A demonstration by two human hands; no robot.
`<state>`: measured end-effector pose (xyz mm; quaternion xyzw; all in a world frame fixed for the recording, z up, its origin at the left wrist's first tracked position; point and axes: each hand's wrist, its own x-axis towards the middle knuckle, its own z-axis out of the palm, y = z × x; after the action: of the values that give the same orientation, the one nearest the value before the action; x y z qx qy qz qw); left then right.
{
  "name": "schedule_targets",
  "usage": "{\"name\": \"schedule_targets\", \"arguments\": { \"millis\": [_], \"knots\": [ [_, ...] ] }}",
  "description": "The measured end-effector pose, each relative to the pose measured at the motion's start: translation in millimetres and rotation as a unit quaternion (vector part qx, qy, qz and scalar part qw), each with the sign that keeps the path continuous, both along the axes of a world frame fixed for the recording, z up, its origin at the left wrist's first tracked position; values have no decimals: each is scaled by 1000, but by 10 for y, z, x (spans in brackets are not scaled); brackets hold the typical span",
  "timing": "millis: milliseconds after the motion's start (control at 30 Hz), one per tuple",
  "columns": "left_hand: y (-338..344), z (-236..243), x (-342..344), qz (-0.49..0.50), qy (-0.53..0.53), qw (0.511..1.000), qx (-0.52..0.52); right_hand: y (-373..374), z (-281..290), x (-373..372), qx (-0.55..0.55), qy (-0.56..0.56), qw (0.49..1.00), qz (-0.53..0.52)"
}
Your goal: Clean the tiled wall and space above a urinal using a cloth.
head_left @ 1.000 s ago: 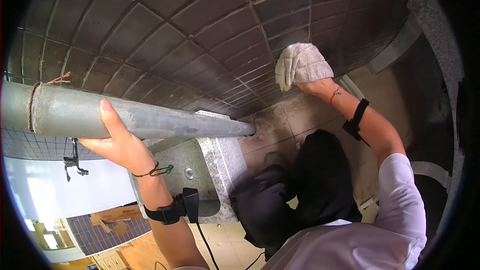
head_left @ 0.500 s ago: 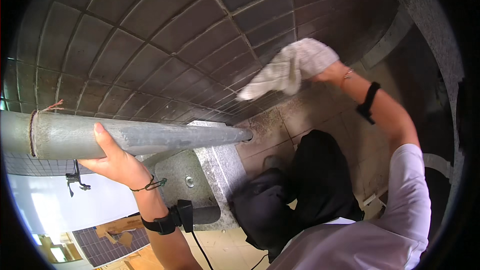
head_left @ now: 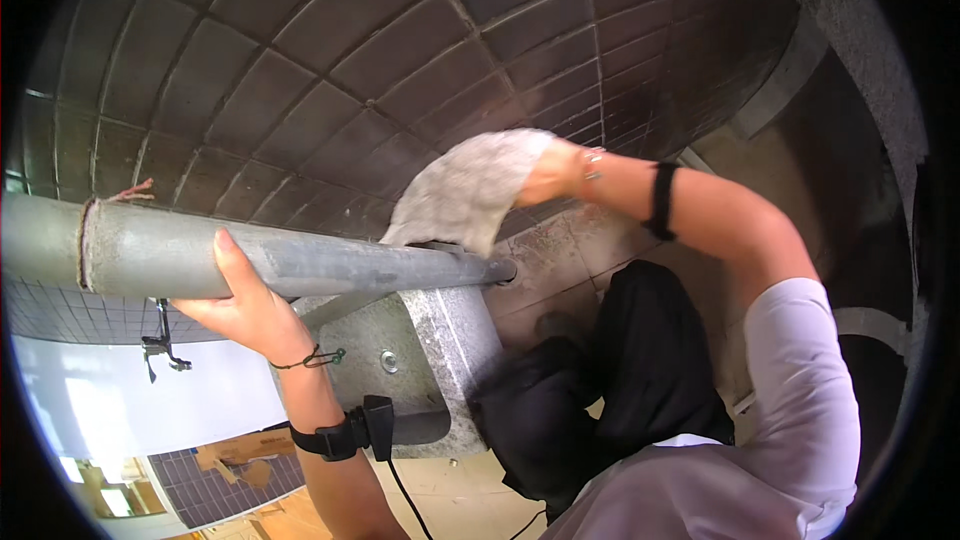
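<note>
A thick grey pipe crosses from the left edge to the tiled floor, a string tied round it near the left. Gripping its near side is my left hand, thumb over the top and the other fingers hidden beneath and behind. My right hand holds a whitish cloth, somewhat blurred by motion. The cloth hangs between the dark tiled wall and the pipe, its lower edge at the pipe's far side; whether it touches the wall, I cannot tell.
Below the pipe stands a speckled stone sink with a drain. A black tap is under the pipe at left. My bent knees are close to the sink's right side. Cardboard lies at lower left.
My right hand has swept left and down with the cloth, bringing it from beside the wall at right to the pipe. My left hand keeps its place on the pipe; the view has shifted slightly.
</note>
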<state>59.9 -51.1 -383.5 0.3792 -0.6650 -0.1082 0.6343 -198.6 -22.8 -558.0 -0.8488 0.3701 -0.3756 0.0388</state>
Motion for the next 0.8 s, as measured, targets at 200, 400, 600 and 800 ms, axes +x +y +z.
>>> {"name": "schedule_targets", "arguments": {
  "millis": [200, 400, 600, 800],
  "knots": [
    [0, -16, -42, 13, 35, 999, -3, 640, 412, -1044, -27, 226, 950, -213],
    [-27, -16, -29, 22, 17, 999, -25, 174, 188, -718, -5, 65, 997, -33],
    [-43, -26, -6, 15, 16, 1000, 2, 115, 293, -173, -101, 154, 980, -81],
    [5, -33, 44, 21, 30, 999, 6, 490, 558, -996, 37, 151, 975, -157]
  ]
}}
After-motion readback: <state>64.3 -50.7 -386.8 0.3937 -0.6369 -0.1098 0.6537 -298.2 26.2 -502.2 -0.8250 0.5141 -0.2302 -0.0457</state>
